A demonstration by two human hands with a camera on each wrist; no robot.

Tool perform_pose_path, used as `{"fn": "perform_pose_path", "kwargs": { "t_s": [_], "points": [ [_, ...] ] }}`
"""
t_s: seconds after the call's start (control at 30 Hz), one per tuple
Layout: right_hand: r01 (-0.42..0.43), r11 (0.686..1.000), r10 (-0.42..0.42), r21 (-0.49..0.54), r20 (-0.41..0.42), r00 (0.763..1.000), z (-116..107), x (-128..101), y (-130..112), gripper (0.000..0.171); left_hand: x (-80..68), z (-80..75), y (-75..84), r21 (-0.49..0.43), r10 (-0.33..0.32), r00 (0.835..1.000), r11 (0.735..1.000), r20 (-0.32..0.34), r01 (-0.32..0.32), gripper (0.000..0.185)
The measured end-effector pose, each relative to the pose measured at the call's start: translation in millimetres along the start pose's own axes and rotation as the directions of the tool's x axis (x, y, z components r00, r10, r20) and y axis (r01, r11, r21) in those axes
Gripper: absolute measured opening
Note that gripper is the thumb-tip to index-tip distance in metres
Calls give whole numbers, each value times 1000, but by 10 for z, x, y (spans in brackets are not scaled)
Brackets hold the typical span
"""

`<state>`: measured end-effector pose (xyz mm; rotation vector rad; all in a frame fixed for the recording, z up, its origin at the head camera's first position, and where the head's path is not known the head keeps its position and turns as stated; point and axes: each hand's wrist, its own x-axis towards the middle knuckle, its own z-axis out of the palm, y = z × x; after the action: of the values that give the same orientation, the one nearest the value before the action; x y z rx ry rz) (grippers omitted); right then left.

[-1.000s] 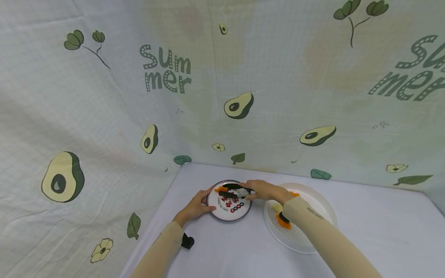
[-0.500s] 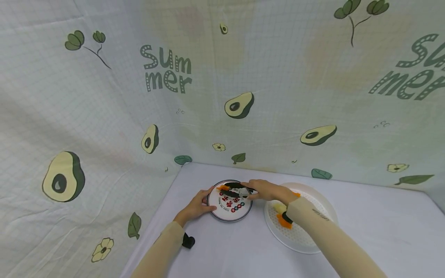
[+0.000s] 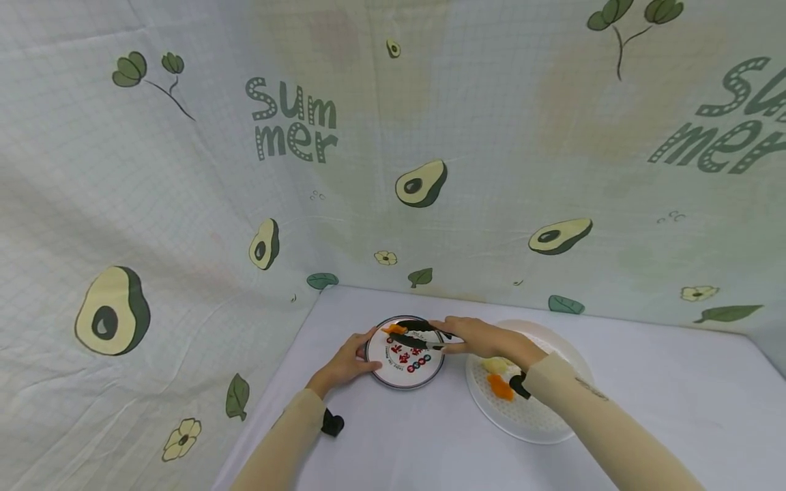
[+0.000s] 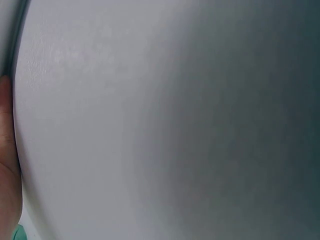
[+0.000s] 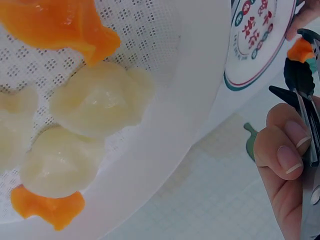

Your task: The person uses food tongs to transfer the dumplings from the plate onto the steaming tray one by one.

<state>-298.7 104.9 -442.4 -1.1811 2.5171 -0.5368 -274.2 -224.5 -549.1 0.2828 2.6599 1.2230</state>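
My left hand (image 3: 344,363) holds the left rim of a small white plate (image 3: 387,375) with a dark blue edge and red lettering, fingers and thumb spread along it. My right hand (image 3: 474,336) grips metal tongs (image 3: 413,342) with black tips, low over the plate and coming in from its right side. At the tips is an orange dumpling (image 5: 299,51), near the plate's upper left in the head view. In the left wrist view, fingers (image 4: 5,125) lie at the left edge beside a large blurred pale surface.
A large round white tray (image 3: 512,433) with a perforated mat stands right of the plate, partly under my right forearm. Orange dumplings (image 5: 60,27) and pale yellow dumplings (image 5: 100,97) lie on it. A printed cloth (image 3: 344,225) hangs behind the white table (image 3: 393,450).
My right hand and forearm have shifted slightly right, with the tongs and orange dumpling moving a little the same way. More of the food on the tray shows. My left hand stays put.
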Motion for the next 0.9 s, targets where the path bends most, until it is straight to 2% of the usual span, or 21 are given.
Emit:
{"fn": "perform_pose_path", "kwargs": {
  "t_s": [0.23, 0.4, 0.57, 0.9],
  "points": [
    [-34, 999, 34, -3, -25, 999, -91, -238, -10, 64, 16, 9, 6, 11, -22, 1000, 1000, -15, 23, 89],
    [-46, 999, 46, -9, -30, 998, -150, -430, 17, 66, 9, 19, 10, 4, -8, 1000, 1000, -13, 9, 89],
    [-50, 998, 48, -46, -48, 998, -200, -615, 38, 68, 17, 22, -5, -8, -24, 1000, 1000, -15, 24, 89],
    [11, 992, -23, -126, -97, 995, -276, -969, 7, 71, 7, 32, -1, 6, -29, 999, 1000, -23, 30, 89]
  ]
}}
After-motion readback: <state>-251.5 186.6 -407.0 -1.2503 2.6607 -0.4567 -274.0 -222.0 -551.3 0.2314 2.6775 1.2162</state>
